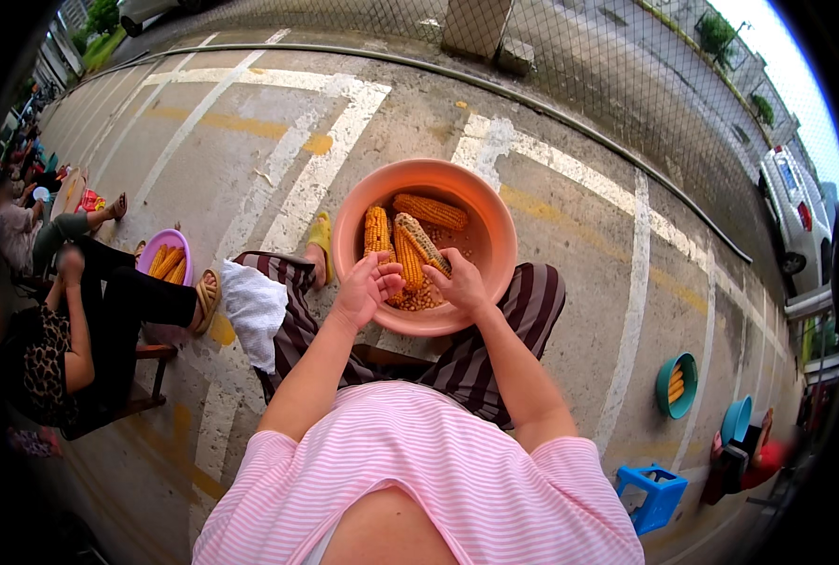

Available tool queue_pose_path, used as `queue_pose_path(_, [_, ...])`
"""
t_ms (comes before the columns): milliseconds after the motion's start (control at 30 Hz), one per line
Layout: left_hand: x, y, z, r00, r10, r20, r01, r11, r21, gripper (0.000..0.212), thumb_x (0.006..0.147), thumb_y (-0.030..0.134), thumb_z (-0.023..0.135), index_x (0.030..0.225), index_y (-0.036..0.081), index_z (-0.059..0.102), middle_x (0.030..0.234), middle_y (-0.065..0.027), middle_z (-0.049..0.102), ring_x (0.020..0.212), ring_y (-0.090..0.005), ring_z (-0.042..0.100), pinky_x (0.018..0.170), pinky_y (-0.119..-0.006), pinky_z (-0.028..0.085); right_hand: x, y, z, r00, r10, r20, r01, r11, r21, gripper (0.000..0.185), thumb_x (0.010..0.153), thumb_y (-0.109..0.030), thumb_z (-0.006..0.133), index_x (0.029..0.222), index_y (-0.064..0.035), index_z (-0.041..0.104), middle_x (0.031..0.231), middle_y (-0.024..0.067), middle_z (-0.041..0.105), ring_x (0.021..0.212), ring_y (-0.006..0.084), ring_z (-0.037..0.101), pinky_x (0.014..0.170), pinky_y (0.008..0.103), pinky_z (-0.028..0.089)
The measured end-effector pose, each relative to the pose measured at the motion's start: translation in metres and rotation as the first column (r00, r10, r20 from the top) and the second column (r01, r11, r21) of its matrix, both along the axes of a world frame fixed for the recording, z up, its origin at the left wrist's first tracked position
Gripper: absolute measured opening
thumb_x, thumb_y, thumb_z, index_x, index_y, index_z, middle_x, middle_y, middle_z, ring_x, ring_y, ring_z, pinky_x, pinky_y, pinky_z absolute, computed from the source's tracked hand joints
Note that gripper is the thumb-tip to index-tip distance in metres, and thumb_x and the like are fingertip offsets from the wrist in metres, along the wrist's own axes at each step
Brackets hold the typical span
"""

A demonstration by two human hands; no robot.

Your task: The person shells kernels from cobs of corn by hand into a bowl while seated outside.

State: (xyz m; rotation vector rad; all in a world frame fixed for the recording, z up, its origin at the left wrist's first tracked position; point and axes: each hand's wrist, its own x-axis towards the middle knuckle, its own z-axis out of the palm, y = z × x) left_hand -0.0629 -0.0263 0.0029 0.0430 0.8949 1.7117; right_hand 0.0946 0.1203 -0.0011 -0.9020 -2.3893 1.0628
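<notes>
Between my knees stands an orange plastic basin (491,212) with dried corn cobs in it. My right hand (460,282) grips the lower end of a partly shelled corn cob (421,239), whose bare grey-brown patches show among the yellow kernels. Over the basin's left side, my left hand (366,288) is held palm up with loosely curled fingers and nothing in it. A full cob (376,229) stands just beyond that hand, and another full cob (431,211) lies against the far wall. Loose kernels (419,302) cover part of the basin's bottom.
A white cloth (253,307) drapes over my left knee. Left of me sits a person in black trousers (147,286), beside a purple basin of cobs (188,247). On the right are a green basin (689,402), a blue plastic stool (656,494) and another seated person (758,462).
</notes>
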Motion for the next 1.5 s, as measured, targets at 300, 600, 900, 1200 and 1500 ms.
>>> queue_pose_path(300, [0.031, 0.011, -0.024, 0.591, -0.085, -0.802, -0.031, 0.991, -0.128, 0.024, 0.095, 0.019, 0.054, 0.112, 0.003, 0.056, 0.092, -0.0124, 0.064, 0.073, -0.021, 0.065, 0.071, -0.032, 0.054, -0.002, -0.005, -0.015, 0.941, -0.226, -0.254, -0.019, 0.71, -0.704, 0.041, 0.101, -0.036, 0.042, 0.13, -0.0072, 0.049, 0.084, 0.0065, 0.062, 0.067, 0.0126, 0.06, 0.057, 0.0268, 0.05])
queue_pose_path(600, [0.065, 0.006, -0.007, -0.326, -0.396, -0.858, -0.075, 0.916, -0.394, 0.023, 0.086, 0.029, 0.057, 0.085, 0.008, 0.066, 0.086, -0.0104, 0.066, 0.078, -0.0312, 0.064, 0.068, -0.043, 0.052, -0.004, 0.014, -0.015, 0.944, -0.269, -0.193, -0.025, 0.524, -0.851, 0.041, 0.099, -0.031, 0.032, 0.114, -0.0035, 0.057, 0.084, 0.0102, 0.064, 0.066, 0.0168, 0.062, 0.057, 0.031, 0.051])
queue_pose_path(900, [0.066, 0.008, -0.011, -0.353, -0.342, -0.871, -0.078, 0.938, -0.336, 0.025, 0.087, 0.03, 0.056, 0.081, 0.007, 0.065, 0.08, -0.0119, 0.065, 0.076, -0.0311, 0.065, 0.067, -0.043, 0.052, 0.002, 0.028, -0.018, 0.856, -0.487, -0.173, -0.042, 0.267, -0.963, 0.044, 0.093, -0.034, 0.036, 0.104, 0.0031, 0.057, 0.084, 0.0135, 0.067, 0.075, 0.0225, 0.066, 0.067, 0.0344, 0.055])
queue_pose_path(1200, [0.067, 0.008, -0.011, -0.355, -0.347, -0.868, -0.076, 0.936, -0.343, 0.026, 0.088, 0.031, 0.055, 0.08, 0.007, 0.065, 0.081, -0.0123, 0.065, 0.076, -0.0316, 0.065, 0.068, -0.044, 0.052, 0.01, 0.037, -0.024, 0.742, -0.644, -0.185, -0.123, 0.14, -0.983, 0.041, 0.089, -0.027, 0.036, 0.101, 0.0061, 0.057, 0.092, 0.016, 0.064, 0.079, 0.0257, 0.064, 0.072, 0.0402, 0.056])
queue_pose_path(1500, [0.065, 0.004, -0.012, -0.366, -0.292, -0.884, -0.077, 0.956, -0.284, 0.024, 0.086, 0.028, 0.058, 0.079, 0.007, 0.065, 0.079, -0.0122, 0.065, 0.073, -0.0305, 0.065, 0.065, -0.042, 0.053, 0.006, 0.032, -0.02, 0.764, -0.614, -0.2, -0.189, 0.083, -0.978, 0.042, 0.089, -0.024, 0.035, 0.106, 0.0079, 0.056, 0.096, 0.017, 0.063, 0.083, 0.0258, 0.063, 0.075, 0.0399, 0.055])
